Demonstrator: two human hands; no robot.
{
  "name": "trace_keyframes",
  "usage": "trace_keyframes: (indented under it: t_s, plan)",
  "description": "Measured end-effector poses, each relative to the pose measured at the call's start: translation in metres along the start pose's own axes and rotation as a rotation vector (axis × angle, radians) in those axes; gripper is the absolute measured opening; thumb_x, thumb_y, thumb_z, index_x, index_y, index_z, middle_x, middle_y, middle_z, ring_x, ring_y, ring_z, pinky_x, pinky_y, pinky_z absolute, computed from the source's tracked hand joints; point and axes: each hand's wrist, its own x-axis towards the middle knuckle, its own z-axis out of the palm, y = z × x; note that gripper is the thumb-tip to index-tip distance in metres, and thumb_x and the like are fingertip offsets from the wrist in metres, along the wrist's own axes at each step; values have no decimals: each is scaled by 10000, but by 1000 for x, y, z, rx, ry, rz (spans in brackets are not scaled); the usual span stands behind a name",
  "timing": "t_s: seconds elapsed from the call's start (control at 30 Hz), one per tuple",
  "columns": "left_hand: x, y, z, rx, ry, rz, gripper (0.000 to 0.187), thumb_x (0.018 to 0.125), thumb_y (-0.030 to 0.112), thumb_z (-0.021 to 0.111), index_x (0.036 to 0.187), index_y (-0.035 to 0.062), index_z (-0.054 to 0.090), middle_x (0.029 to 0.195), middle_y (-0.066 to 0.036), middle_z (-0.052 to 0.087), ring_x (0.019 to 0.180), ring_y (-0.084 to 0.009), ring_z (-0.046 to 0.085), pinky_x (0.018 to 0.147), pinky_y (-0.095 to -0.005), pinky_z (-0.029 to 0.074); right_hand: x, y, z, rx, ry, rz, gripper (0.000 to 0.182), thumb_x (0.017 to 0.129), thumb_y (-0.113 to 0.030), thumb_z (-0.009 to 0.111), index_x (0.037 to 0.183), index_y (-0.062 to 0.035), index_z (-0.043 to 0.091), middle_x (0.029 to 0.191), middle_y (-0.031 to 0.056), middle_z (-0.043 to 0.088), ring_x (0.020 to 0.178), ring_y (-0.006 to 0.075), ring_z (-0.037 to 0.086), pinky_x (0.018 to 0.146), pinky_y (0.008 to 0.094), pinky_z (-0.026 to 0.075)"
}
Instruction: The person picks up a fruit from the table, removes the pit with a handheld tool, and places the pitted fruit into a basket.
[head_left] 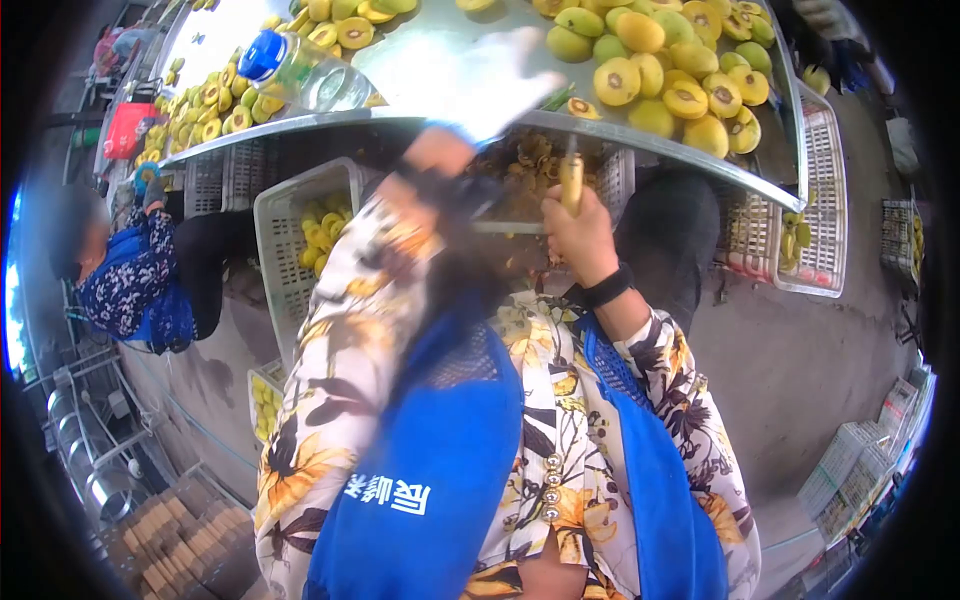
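Observation:
My left hand [475, 85], in a white glove blurred by motion and glare, is over the metal table [420, 45], its fingers apart and nothing visible in them. A clear bottle with a blue cap [310, 75] lies just left of it. My right hand [580, 228] is closed round the yellow handle of a tool [571, 180], held upright below the table's edge; its thin tip is hard to make out. A halved yellow fruit [582, 108] lies by the edge between the hands. Piles of cut and whole fruit [690, 85] cover the table at the right.
Beneath the table are a crate of yellow fruit [285, 245] at the left, scraps [530, 175] in the middle and white crates [825, 200] at the right. Another person [135, 270] sits at the far left. Stacked crates [850, 470] stand at the lower right.

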Motion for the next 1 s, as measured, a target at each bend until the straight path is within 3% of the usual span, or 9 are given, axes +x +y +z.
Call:
trace_keyframes:
  t_s: [0.13, 0.23, 0.3, 0.4, 0.53, 0.57, 0.8, 0.93, 1.0]
  plan:
    - [55, 41, 79, 35, -202, 206, 624, 708, 406, 649, 1228, 121, 457, 1128, -211, 510, 1009, -365, 557, 847, -433, 467, 1, 6, -30, 77, 209, -135, 225, 816, -107, 565, 1013, -10, 514, 676, 69, 533, 496, 131, 486, 443, 264, 392]
    - [63, 64, 73, 42, -329, 77, 626, 719, 405, 637, 1233, 97, 456, 1138, -230, 514, 1009, -361, 544, 866, -420, 445, -22, -21, -45, 210, 292, -3, 300, 776, -191, 626, 1003, -5, 563, 821, 129, 636, 711, 225, 612, 682, 332, 489]
    - [63, 56, 67, 8, -295, 52, 606, 714, 378, 667, 1186, 47, 482, 1093, -215, 546, 954, -312, 582, 815, -382, 475, -15, -11, -48, 57, 373, -200, 360, 773, -210, 647, 1055, -13, 543, 846, 140, 636, 729, 251, 620, 690, 341, 489]
    - [35, 51, 38, -703, -374, -347, 592, 678, 363, 741, 1075, -24, 533, 962, -183, 613, 811, -225, 635, 673, -335, 521, -17, -31, -46, -202, 456, -375, 448, 764, -233, 674, 1127, -30, 509, 889, 162, 632, 781, 297, 627, 709, 354, 487]
    - [-25, 54, -2, -981, -254, -526, 592, 698, 378, 746, 1014, -66, 512, 873, -115, 616, 743, -144, 600, 613, -271, 502, -10, -47, -31, -288, 352, -547, 529, 748, -254, 700, 1188, -60, 480, 929, 206, 614, 854, 361, 613, 738, 367, 483]
    - [-41, 57, -14, -1044, -271, -528, 580, 718, 380, 728, 1019, -65, 510, 883, -115, 610, 758, -143, 595, 620, -268, 499, 0, -39, -24, -404, 432, -771, 455, 781, -227, 697, 1129, -16, 494, 772, 122, 627, 626, 179, 613, 600, 280, 479]
    - [-99, 34, -12, -1711, -3, -790, 419, 935, 405, 460, 1089, 24, 542, 1009, -85, 596, 898, -180, 585, 791, -308, 487, -9, -54, 1, 250, -267, -84, 230, 886, -218, 580, 992, -33, 492, 601, 1, 461, 374, 46, 361, 342, 203, 301]
    - [-103, 35, -7, -1816, 157, -953, 348, 928, 354, 493, 1039, 33, 567, 970, -81, 604, 838, -164, 596, 721, -286, 504, 3, -32, 2, -569, 136, -681, 343, 837, -265, 623, 1018, -11, 480, 714, 211, 597, 561, 362, 585, 503, 397, 447]
    - [-107, 26, 5, -1815, 242, -927, 320, 929, 321, 499, 1031, 25, 570, 970, -84, 606, 839, -163, 596, 728, -285, 502, -9, -32, 4, -624, 56, -551, 348, 827, -267, 617, 1010, -8, 473, 763, 262, 588, 689, 431, 573, 586, 445, 448]
